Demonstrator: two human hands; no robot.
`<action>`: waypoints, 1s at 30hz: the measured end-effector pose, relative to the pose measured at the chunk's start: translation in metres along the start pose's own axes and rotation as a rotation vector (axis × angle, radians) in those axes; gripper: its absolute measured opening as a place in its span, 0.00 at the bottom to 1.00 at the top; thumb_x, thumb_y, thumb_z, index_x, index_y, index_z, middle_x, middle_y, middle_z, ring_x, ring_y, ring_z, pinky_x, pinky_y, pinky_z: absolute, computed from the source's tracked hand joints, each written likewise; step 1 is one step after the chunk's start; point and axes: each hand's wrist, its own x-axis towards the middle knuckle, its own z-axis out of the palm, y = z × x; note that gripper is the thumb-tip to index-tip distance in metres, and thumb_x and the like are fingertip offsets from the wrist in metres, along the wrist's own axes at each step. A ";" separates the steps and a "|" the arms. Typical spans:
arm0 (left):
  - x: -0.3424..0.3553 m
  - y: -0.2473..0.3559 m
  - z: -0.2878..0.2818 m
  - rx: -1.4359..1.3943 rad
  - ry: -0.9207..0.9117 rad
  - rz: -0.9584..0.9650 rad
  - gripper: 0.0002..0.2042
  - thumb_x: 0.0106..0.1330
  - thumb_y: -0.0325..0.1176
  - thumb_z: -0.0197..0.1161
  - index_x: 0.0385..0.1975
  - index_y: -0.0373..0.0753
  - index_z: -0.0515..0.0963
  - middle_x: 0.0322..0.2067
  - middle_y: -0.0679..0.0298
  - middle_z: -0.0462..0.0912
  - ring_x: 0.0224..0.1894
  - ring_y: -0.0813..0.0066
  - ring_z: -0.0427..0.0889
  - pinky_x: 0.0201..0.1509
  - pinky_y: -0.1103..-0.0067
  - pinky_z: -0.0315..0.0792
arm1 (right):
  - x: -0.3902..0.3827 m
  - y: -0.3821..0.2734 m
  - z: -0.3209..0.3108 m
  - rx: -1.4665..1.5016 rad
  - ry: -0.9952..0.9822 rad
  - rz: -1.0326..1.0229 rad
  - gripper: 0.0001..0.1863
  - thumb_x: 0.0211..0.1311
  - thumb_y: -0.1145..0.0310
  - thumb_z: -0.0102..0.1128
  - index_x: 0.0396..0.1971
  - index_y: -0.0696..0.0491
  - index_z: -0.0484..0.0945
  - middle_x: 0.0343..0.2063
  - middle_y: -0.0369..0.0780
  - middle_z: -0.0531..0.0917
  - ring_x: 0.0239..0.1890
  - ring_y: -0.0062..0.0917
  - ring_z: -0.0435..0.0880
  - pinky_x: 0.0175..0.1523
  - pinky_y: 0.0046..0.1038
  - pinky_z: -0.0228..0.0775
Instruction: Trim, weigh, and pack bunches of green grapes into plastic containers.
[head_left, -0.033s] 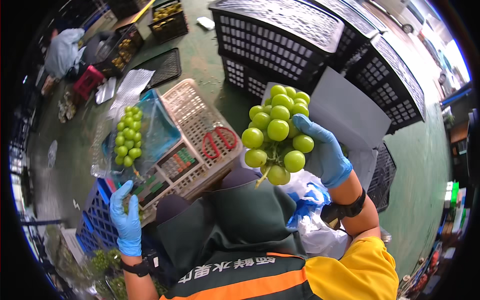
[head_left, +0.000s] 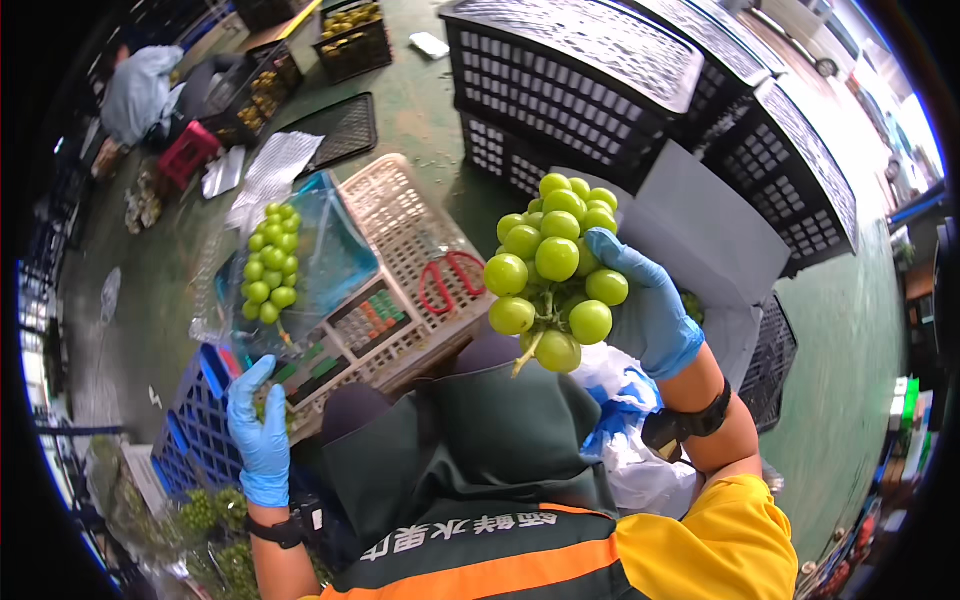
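"Well, what bothers you there?"

"The right hand (head_left: 648, 305), mainly. It's curled round a bunch of green grapes (head_left: 556, 260), thumb pressed to one side, most of the fingers hidden behind. That bunch hangs beyond the right edge of the beige basket (head_left: 385, 190), above the dark apron (head_left: 470, 450), stem dangling. One hand bears it all, so I'd say a loose hold could let it slip, and a hard thumb could bruise a grape or pop it off."

"And the left hand (head_left: 258, 435)?"

"Thumb and fingers stand apart, near the close edge of the blue tray (head_left: 340, 240). There's some green behind the thumb; whether the hand touches it, I can't tell. On the tray's left side a second bunch (head_left: 270, 262) lies on clear plastic (head_left: 228, 280), its stem pointing towards that hand. A careless brush could drag the plastic and take the grapes over the left edge."

"Those red scissors (head_left: 443, 290)?"

"Near the basket's right edge. A knee bump might jolt them off, I suppose."

"Anything different from a moment ago?"

"Little. Seen from the wearer's head, the basket, the second bunch and the black crates (head_left: 570, 100) beyond all sit slightly further right, probably a small turn of the head. The left hand is a shade further right too. The right has kept its grasp, and its bunch has hardly shifted."
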 end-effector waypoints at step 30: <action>-0.008 -0.148 -0.098 -0.170 0.267 -0.186 0.10 0.59 0.26 0.58 0.40 0.36 0.77 0.42 0.62 0.80 0.47 0.74 0.76 0.52 0.79 0.67 | 0.212 0.116 0.096 -1.378 0.054 -0.101 0.14 0.57 0.59 0.55 0.37 0.53 0.79 0.31 0.33 0.81 0.25 0.11 0.69 0.34 0.13 0.64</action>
